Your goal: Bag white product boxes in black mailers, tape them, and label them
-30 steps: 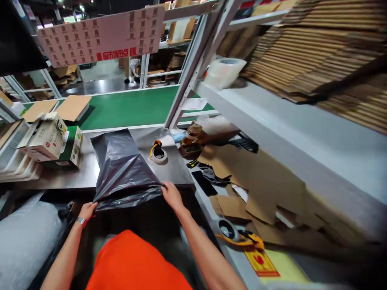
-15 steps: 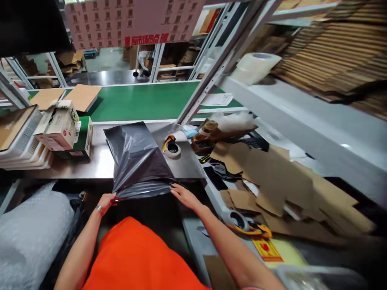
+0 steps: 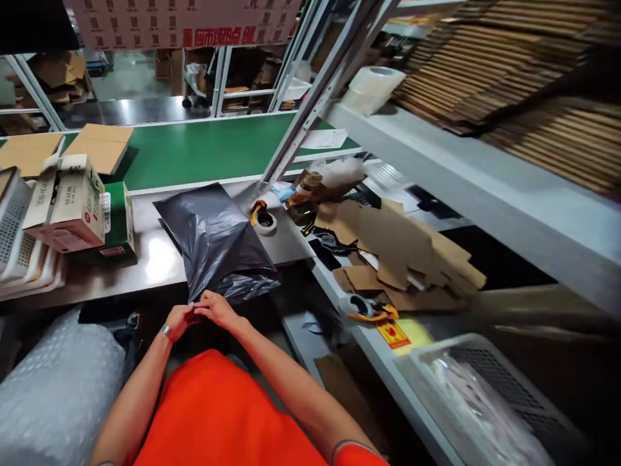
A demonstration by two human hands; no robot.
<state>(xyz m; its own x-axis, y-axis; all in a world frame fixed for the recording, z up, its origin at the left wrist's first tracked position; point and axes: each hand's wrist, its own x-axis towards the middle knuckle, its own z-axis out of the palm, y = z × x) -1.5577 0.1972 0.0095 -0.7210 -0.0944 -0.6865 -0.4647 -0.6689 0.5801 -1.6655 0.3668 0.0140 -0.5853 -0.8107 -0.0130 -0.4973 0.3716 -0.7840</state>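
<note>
A black plastic mailing bag (image 3: 213, 236) lies on the metal table (image 3: 158, 259), its near end hanging over the front edge. At the bag's near left corner, my left hand (image 3: 179, 320) is closed in a pinch on the plastic. My right hand (image 3: 216, 309) is right beside it, fingers closed at the same corner and touching the left fingers. The near right corner of the bag hangs free and crumpled. A tape dispenser (image 3: 263, 219) with a yellow handle stands just right of the bag.
Left are a carton (image 3: 68, 207) on a green box (image 3: 119, 226) and stacked white baskets (image 3: 48, 272). Behind runs a green conveyor (image 3: 204, 149). Bubble wrap (image 3: 58, 388) fills the lower left. At right are flattened cardboard (image 3: 388, 243), another tape dispenser (image 3: 371, 310) and a shelf (image 3: 460, 175).
My right hand has left the bag's near right corner and moved left to meet my left hand. The view has turned to the right.
</note>
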